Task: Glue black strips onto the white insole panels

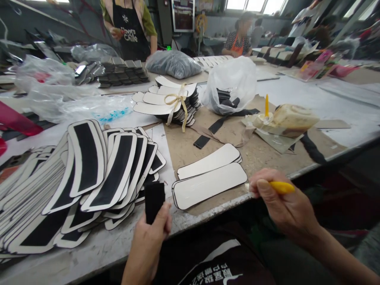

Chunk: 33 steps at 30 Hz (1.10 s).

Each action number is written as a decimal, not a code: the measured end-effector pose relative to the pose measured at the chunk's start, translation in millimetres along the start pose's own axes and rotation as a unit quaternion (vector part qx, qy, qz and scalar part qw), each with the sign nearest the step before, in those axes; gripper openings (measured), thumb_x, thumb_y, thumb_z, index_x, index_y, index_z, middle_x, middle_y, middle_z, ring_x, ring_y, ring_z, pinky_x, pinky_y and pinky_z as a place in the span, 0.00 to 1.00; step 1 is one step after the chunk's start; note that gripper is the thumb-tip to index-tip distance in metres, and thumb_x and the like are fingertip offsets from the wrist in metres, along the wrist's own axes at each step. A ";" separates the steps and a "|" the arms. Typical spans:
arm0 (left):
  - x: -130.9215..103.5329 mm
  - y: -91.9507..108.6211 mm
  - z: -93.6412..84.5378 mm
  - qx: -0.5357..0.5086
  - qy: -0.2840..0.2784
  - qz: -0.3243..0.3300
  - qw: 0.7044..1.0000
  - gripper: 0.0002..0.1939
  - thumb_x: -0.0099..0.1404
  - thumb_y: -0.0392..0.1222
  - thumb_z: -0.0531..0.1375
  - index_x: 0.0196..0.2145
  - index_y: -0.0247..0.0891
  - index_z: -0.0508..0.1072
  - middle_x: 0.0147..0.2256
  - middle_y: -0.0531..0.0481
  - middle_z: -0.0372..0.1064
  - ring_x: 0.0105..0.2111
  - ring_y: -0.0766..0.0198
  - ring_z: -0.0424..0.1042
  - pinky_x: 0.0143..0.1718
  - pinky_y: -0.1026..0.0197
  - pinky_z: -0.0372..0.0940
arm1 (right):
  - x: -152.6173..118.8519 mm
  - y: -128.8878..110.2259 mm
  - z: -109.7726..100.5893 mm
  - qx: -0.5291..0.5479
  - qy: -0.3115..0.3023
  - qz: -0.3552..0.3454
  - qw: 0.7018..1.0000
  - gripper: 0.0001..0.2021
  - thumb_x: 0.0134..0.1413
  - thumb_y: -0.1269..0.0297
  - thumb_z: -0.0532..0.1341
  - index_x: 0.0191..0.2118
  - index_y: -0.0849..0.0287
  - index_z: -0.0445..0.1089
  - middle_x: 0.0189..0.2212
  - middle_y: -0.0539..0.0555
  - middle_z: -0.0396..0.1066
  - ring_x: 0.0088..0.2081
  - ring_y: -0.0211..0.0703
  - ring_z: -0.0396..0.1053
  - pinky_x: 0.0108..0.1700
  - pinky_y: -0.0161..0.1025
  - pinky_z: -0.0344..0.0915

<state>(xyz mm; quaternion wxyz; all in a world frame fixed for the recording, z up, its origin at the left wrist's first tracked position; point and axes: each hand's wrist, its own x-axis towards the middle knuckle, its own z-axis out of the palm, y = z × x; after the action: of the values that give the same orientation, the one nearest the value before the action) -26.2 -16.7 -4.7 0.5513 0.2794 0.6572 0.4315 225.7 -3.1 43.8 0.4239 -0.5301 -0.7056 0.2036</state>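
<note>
Two hands: both at the bottom of the frame, at the near edge of the table.
Left hand: lower centre, its grip pinching a small black strip between thumb and fingers, held upright just above the table edge.
Right hand: lower right, its grip pressed together around a yellow brush handle; the tip points left, just beside the right end of the nearest white piece.
White pieces: two long rounded blanks with dark edges, lying side by side on brown paper between the two hands, the nearer one glossy.
Finished stack: left of the frame, a fanned heap of white pieces, each with a black strip down its middle.
Glue pot: right of centre, crusted over, a second yellow handle standing in it.
Loose black strips: middle of the frame, on the brown paper.
Tied bundle: above centre, white pieces bound with a pale ribbon.
White bag: just right of the bundle, holding dark pieces.
Far side: a person in a black apron stands at the upper left; another person sits at the upper right.
</note>
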 end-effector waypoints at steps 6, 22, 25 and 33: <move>-39.3 -3.0 41.2 -0.075 -0.217 -0.043 0.972 0.18 0.60 0.52 0.57 0.25 0.33 0.69 0.16 0.54 0.61 0.16 0.73 0.54 0.18 0.67 0.47 | -8.0 -14.7 54.6 0.229 -0.213 0.157 0.937 0.10 0.57 0.56 0.58 0.31 0.57 0.62 0.21 0.47 0.65 0.24 0.39 0.66 0.27 0.35 0.63; -41.0 -22.0 62.9 -0.122 -0.149 -0.037 0.981 0.17 0.60 0.49 0.59 0.33 0.29 0.73 0.24 0.45 0.72 0.18 0.70 0.64 0.20 0.67 0.58 | -19.0 -1.3 62.1 0.340 -0.111 0.286 0.889 0.17 0.50 0.49 0.61 0.29 0.59 0.63 0.14 0.42 0.55 0.14 0.30 0.55 0.15 0.29 0.55; -41.4 -30.3 69.9 -0.118 -0.150 -0.021 0.981 0.17 0.60 0.49 0.59 0.26 0.30 0.72 0.20 0.48 0.69 0.17 0.70 0.63 0.20 0.67 0.58 | -30.5 -0.3 66.1 0.438 -0.169 0.331 0.818 0.18 0.48 0.49 0.63 0.30 0.57 0.59 0.13 0.40 0.55 0.12 0.34 0.59 0.15 0.33 0.61; -53.4 -59.4 76.7 -0.042 -0.272 -0.014 0.961 0.17 0.61 0.52 0.56 0.31 0.33 0.69 0.23 0.47 0.69 0.20 0.67 0.67 0.22 0.64 0.61 | -22.7 21.2 30.6 0.377 0.051 0.351 0.856 0.16 0.44 0.52 0.67 0.30 0.55 0.62 0.23 0.46 0.65 0.23 0.38 0.65 0.25 0.34 0.66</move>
<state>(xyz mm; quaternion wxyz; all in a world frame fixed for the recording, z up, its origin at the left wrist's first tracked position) 66.9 -69.8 -32.4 0.7266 0.3531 0.4677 0.3587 214.8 -11.5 2.5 0.5272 -0.5519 -0.3197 0.5615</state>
